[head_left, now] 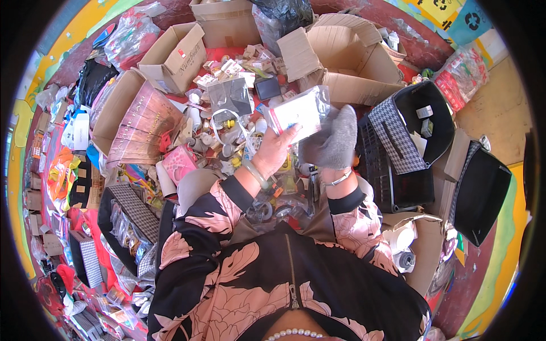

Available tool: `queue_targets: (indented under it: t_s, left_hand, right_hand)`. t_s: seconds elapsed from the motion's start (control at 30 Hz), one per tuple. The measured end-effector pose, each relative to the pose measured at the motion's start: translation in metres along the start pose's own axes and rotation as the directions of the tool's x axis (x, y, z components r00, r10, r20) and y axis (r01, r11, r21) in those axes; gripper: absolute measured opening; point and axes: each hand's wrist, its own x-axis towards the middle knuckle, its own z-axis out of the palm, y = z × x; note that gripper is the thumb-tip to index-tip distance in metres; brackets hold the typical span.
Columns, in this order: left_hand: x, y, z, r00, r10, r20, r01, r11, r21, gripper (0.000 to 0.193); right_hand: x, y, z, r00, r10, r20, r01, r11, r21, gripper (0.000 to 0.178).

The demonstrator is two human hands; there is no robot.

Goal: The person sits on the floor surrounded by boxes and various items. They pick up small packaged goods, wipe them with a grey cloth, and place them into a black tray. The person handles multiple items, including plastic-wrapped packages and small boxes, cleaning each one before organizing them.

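My left hand, bare with a pale bangle at the wrist, pinches the lower left corner of a clear plastic packet. Something flat and white, with a pink edge, lies inside the packet. Close by on the right is my right hand, covered by a grey knitted glove and partly smeared by motion. Its fingers point upward near the packet's right edge; whether they touch it I cannot tell. Below both hands spreads a heap of mixed small goods, with a clear-fronted grey bag and a pink patterned item on it.
Open cardboard boxes stand at the far side, one large and one printed. To my right are a black crate and a houndstooth fabric bin holding small boxes. Another houndstooth bin with packets stands at my left.
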Motion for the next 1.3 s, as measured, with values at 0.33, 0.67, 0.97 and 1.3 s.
queue_targets:
  t_s: [0.33, 0.67, 0.97, 1.3]
  left_hand:
    - [0.021, 0.018, -0.018, 0.892, 0.410, -0.191, -0.150, 0.666, 0.730, 0.048]
    - [0.005, 0.036, 0.005, 0.765, 0.185, 0.616, -0.613, -0.080, 0.786, 0.069]
    - [0.010, 0.019, 0.001, 0.983, -0.120, 0.139, 0.134, 0.987, -0.093, 0.058]
    - [-0.001, 0.011, 0.003, 0.983, -0.182, 0.037, 0.186, 0.964, -0.192, 0.043]
  right_hand:
    - [-0.003, -0.016, 0.021, 0.914, 0.102, 0.393, -0.387, 0.511, 0.768, 0.050]
    - [-0.021, -0.009, 0.023, 0.992, -0.057, 0.111, 0.068, 0.993, -0.096, 0.031]
    - [-0.017, -0.029, 0.034, 0.991, -0.085, 0.099, 0.122, 0.864, -0.489, 0.042]
    - [-0.016, -0.012, 0.027, 0.990, -0.140, -0.022, 0.125, 0.936, -0.330, 0.035]
